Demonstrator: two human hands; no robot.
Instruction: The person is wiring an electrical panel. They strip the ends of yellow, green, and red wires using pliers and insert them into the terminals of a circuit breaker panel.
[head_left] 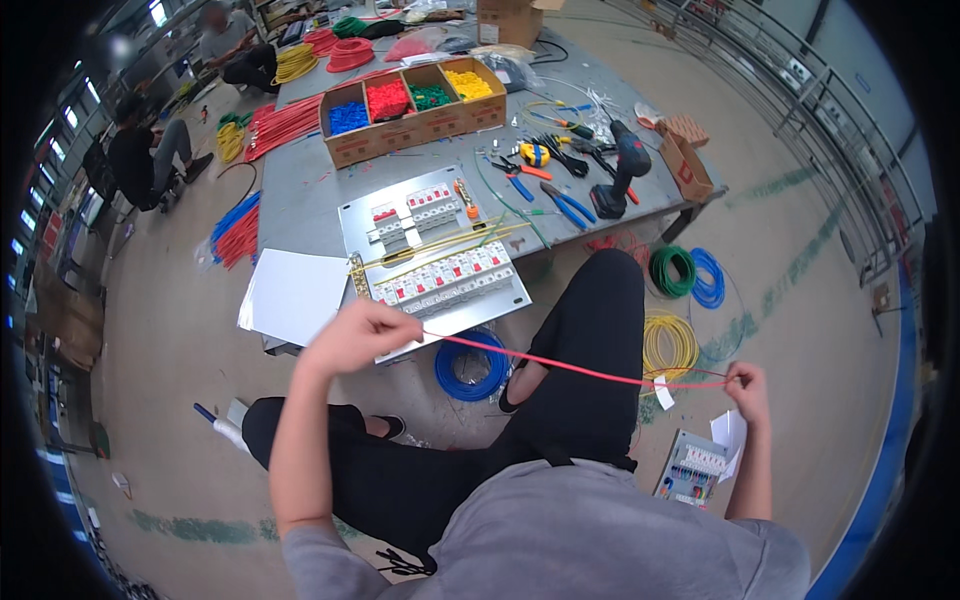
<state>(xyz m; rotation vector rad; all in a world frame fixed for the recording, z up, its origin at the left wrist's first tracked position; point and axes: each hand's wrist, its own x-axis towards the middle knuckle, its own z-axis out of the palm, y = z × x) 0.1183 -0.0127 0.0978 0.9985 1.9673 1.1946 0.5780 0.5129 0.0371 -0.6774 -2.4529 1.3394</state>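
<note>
A red wire (pixel 545 360) stretches across my lap between my two hands. My left hand (pixel 362 334) pinches one end of it, just in front of the metal panel's near edge. Out to the right, my right hand (pixel 748 392) is closed on the other end, where the wire looks doubled. On the table's near edge lies the metal mounting plate (pixel 500 300). It carries two rows of circuit breakers (pixel 440 278), with yellow wires (pixel 440 246) running across between the rows.
A divided cardboard box (pixel 415 130) of coloured small parts stands behind the plate. Pliers (pixel 568 206) and a cordless drill (pixel 622 170) lie right of it. Wire coils (pixel 670 342) and a small wired panel (pixel 692 466) are at my right. Two people sit far left.
</note>
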